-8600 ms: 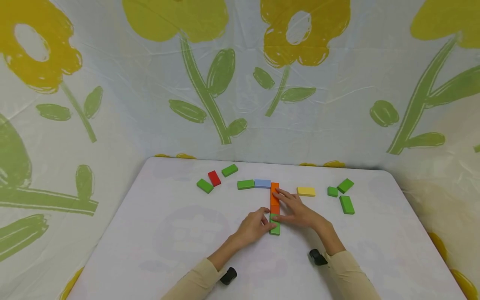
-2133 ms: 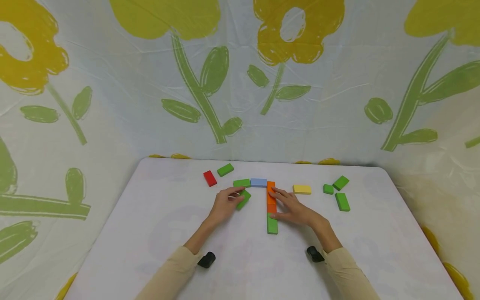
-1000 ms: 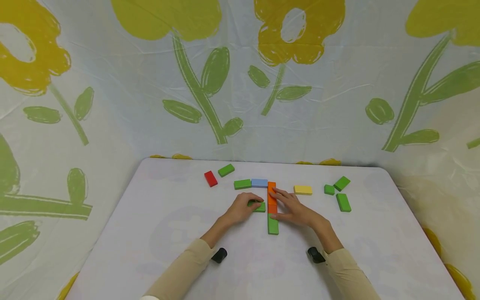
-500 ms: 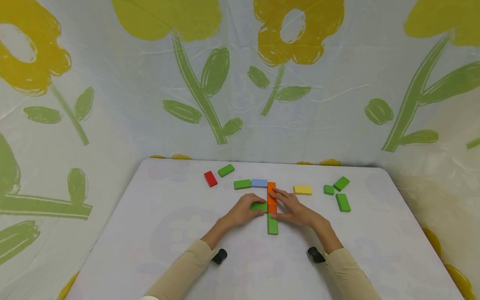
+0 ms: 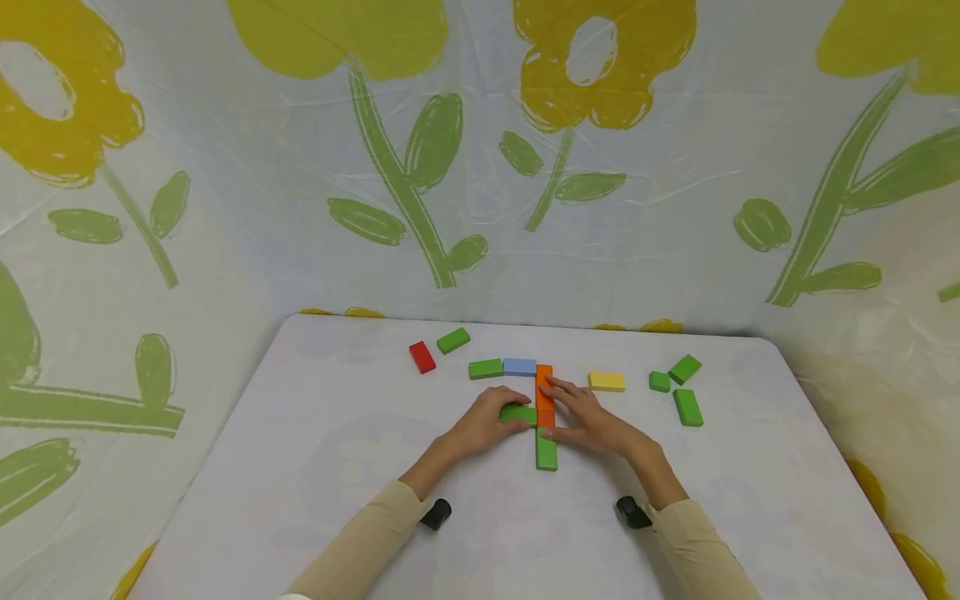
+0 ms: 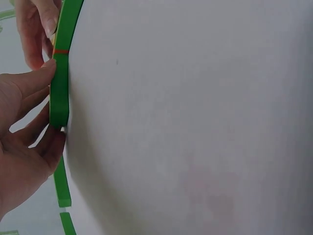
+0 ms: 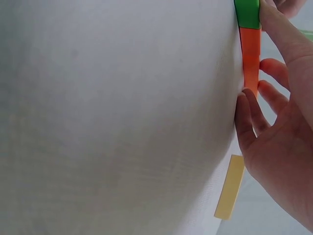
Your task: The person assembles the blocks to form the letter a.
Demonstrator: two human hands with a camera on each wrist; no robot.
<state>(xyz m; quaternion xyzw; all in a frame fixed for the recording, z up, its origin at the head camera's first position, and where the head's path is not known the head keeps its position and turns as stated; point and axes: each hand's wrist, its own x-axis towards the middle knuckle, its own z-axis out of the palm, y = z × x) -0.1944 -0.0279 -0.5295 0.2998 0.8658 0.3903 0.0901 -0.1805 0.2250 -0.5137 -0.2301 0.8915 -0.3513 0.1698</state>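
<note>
In the head view, my left hand (image 5: 486, 423) pinches a green block (image 5: 518, 414) between thumb and fingers. The block's right end meets a column of two orange blocks (image 5: 543, 375). Below them, in line, lies another green block (image 5: 547, 457). My right hand (image 5: 596, 423) rests along the column's right side, thumb at the top of that lower green block, fingertips on the upper orange one. The left wrist view shows the thumb on one side of the held block (image 6: 59, 90). In the right wrist view, loosely bent fingers touch the orange block (image 7: 251, 56).
A blue block (image 5: 520, 367) and a green block (image 5: 486, 368) extend left from the column's top. Beyond lie a red block (image 5: 422, 357) and a green one (image 5: 453, 340). To the right are a yellow block (image 5: 607, 382) and several green pieces (image 5: 687, 407). A patterned cloth (image 5: 645, 225) hangs behind.
The green block that lay left of the red one has been picked up by my left hand, brought right, turned sideways and set against the orange column. My right hand stays at the column.
</note>
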